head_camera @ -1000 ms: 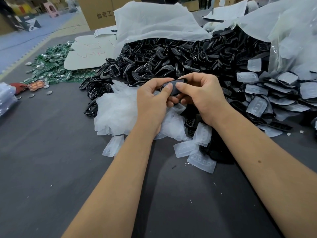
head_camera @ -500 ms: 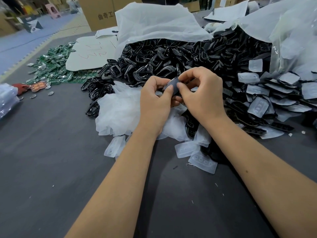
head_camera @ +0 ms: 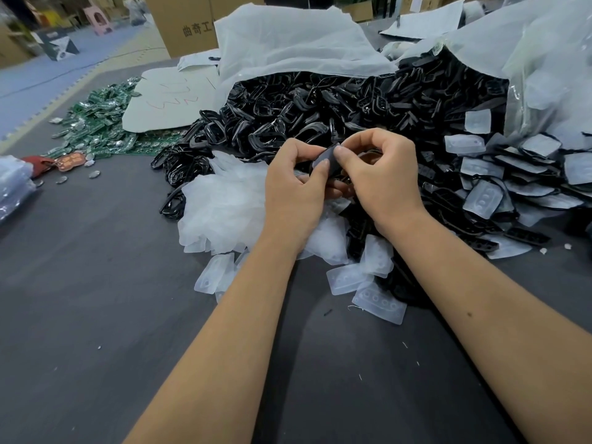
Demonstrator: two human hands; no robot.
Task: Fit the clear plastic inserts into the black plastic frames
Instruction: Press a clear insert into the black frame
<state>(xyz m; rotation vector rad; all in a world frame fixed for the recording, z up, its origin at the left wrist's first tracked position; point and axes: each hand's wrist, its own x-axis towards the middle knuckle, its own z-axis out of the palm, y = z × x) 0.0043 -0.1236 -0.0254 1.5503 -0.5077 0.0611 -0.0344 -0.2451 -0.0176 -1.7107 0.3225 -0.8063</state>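
Both hands have lifted a little and tipped the black frame (head_camera: 327, 161) up on its edge. The left hand (head_camera: 296, 190) and right hand (head_camera: 381, 174) pinch it with curled fingers, above the clear inserts (head_camera: 224, 206) near the surface's middle. The insert looks nearly pushed in.

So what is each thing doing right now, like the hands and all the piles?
Left hand: pinching the dark piece.
Right hand: pinching the same piece.
Dark piece: held up between both hands, tilted.
Black frames: heaped, spilling from an open bag.
Clear inserts: piled loose on the table.
Green circuit boards: scattered flat.
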